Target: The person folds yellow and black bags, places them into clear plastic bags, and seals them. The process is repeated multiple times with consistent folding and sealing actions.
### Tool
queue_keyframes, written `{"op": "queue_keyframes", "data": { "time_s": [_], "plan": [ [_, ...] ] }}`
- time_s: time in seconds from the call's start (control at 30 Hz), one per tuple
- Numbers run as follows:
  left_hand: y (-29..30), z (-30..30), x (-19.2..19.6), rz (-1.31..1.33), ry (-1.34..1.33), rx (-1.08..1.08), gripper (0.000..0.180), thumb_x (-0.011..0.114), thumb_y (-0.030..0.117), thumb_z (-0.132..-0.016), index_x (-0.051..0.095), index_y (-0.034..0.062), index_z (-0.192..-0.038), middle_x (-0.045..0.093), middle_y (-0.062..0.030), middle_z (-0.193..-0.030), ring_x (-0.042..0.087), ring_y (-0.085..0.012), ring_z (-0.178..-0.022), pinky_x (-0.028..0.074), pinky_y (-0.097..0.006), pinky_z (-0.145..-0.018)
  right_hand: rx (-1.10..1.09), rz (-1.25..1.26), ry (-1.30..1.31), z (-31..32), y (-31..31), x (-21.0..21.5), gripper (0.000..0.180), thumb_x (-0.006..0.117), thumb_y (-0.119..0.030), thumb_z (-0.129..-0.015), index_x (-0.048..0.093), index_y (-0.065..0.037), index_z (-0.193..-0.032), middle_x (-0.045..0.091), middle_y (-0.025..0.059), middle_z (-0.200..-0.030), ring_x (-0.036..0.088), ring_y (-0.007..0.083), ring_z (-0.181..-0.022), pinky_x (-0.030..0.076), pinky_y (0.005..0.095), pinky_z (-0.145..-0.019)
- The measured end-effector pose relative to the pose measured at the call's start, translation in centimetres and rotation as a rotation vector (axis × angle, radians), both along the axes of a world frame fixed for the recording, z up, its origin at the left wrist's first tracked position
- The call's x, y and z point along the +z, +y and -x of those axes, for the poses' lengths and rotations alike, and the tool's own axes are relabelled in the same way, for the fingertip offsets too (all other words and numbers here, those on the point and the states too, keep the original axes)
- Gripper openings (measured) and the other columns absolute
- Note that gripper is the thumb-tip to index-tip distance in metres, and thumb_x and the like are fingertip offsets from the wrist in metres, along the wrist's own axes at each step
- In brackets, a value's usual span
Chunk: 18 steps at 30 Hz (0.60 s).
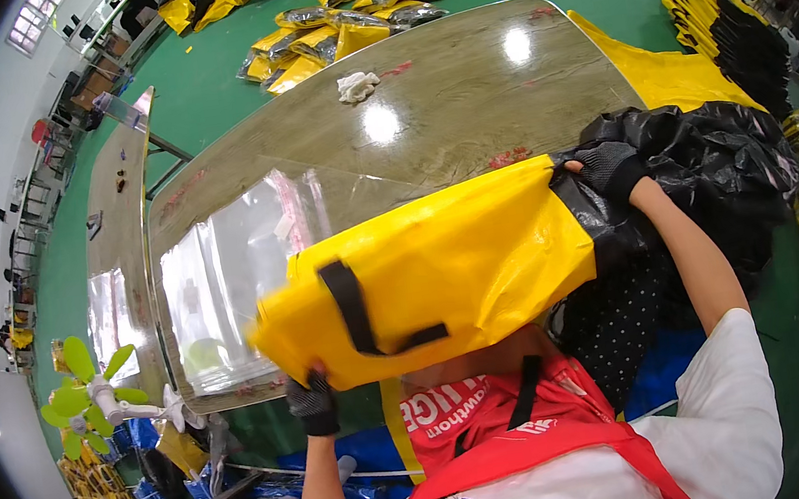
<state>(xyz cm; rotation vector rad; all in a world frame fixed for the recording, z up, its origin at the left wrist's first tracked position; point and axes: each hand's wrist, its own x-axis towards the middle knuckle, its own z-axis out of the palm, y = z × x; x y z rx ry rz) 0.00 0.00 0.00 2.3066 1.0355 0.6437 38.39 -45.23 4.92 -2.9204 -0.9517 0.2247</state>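
I am holding the yellow bag [443, 269] above the near edge of the tabletop [462, 110]: my left hand [313, 402] is gripping its lower left corner, my right hand [609, 167] is clutching its black-lined right end.

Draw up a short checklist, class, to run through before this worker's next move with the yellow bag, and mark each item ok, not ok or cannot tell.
1. Left hand grips the yellow bag at its lower corner: ok.
2. Right hand grips the bag's black end: ok.
3. Both hands gloved: ok.
4. Bag lifted off the table: ok.
5. Clear plastic sleeves lie flat on the table: ok.
6. Bag's contents: cannot tell.
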Motion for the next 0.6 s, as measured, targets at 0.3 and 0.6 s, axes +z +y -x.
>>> {"op": "queue_keyframes", "data": {
  "time_s": [0.3, 0.6],
  "plan": [
    [-4.7, -8.4, 9.0, -0.933, 0.22, -0.153, 0.078, 0.066, 0.022, -0.074, 0.027, 0.0099, -0.14, 0.047, -0.0255, -0.126, 0.046, -0.0412, -0.114, 0.034, -0.046, -0.1, -0.092, 0.081, -0.179, 4.4, 0.2, -2.4, 0.036, 0.04, -0.041, -0.091, 0.069, -0.018, -0.09, 0.066, 0.0113, -0.074, 0.063, 0.0272, -0.065, 0.047, 0.0393, -0.058],
    [-22.4, -20.5, 2.2, -0.443, 0.122, -1.136, 0.072, 0.057, 0.05, -0.074, 0.042, 0.0095, -0.132, 0.033, -0.0223, -0.139, 0.022, -0.0459, -0.13, 0.004, -0.062, -0.104, 0.39, -0.005, -0.484, 4.1, 1.7, 4.6, 0.054, 0.057, -0.041, -0.079, 0.05, -0.006, -0.119, 0.051, 0.0158, -0.123, 0.038, 0.0319, -0.124, 0.023, 0.048, -0.105]
  ]
}}
